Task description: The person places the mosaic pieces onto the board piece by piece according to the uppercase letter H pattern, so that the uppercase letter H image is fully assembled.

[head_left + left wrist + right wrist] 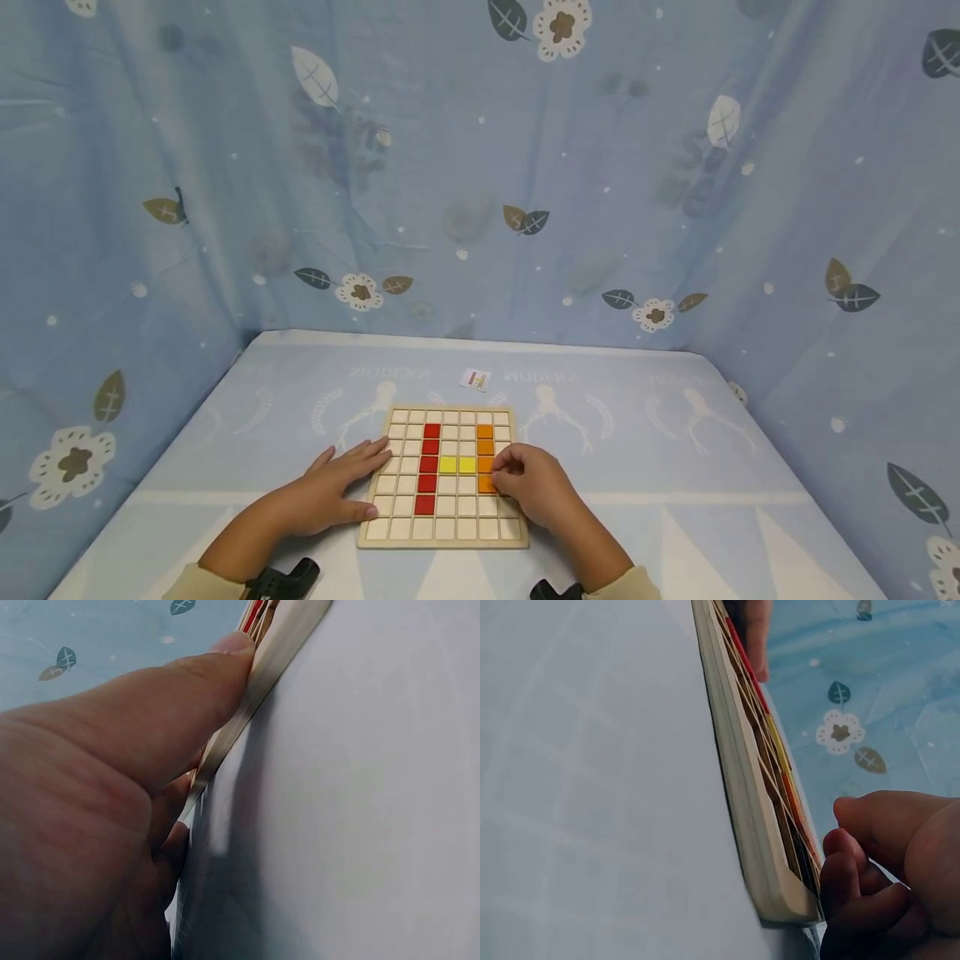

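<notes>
A wooden grid board [444, 543] lies flat on the table. One column holds several red tiles [429, 464], another several orange tiles [485, 439], and two yellow tiles [457, 465] lie between them. My left hand [326, 492] rests along the board's left side, fingers spread and thumb on the edge; the left wrist view shows that thumb [202, 690] against the frame. At the lowest orange tile [485, 484], my right hand [536, 487] pinches with curled thumb and forefinger. The right wrist view shows those curled fingers [855, 877], but the contact is partly hidden.
A small printed card [476, 380] with a coloured grid lies beyond the board. The patterned table cover [637, 467] extends around the board. Floral blue curtains [465, 167] enclose the back and sides. Black wrist straps [288, 579] sit near the front edge.
</notes>
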Motion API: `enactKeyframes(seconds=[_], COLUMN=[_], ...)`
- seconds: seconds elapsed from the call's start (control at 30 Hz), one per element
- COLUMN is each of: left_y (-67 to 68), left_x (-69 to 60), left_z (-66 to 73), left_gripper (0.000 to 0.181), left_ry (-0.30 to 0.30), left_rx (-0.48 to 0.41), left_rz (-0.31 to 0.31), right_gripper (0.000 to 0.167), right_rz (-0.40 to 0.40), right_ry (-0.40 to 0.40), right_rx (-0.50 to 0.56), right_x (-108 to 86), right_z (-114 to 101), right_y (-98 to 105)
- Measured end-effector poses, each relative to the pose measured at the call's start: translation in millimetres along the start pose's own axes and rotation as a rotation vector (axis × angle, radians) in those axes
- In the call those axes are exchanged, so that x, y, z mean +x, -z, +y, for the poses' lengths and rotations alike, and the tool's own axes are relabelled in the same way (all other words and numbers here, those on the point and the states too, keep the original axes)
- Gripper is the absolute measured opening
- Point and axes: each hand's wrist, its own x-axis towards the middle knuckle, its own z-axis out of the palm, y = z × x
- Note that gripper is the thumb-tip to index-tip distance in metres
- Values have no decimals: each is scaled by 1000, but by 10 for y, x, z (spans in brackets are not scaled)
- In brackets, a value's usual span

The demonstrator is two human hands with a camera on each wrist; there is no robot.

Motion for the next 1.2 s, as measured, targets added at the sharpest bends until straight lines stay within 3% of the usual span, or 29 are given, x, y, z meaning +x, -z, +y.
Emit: enactKeyframes(seconds=[0.23,0.33,0.63,0.87,1.2], left_y=[-1,-13,-37,-33,-18], left_x=[-17,-7,18,31,-3], left_z=[-8,-16,-28,-20,-38], left_gripper=[92,92,93,91,91], left_ry=[5,5,17,-1,-7], left_rx=[3,9,21,14,2], left_rz=[11,8,2,6,11], right_gripper=[9,9,14,18,20], right_rz=[18,35,72,54,-34], right_ry=[25,-5,-111,-110,-71], right_rx=[-1,-28,-224,-263,-245], right_x=[-27,-64,-188,-259,-286], right_z=[27,75,296,374,391], right_y=[101,209,549,642,660])
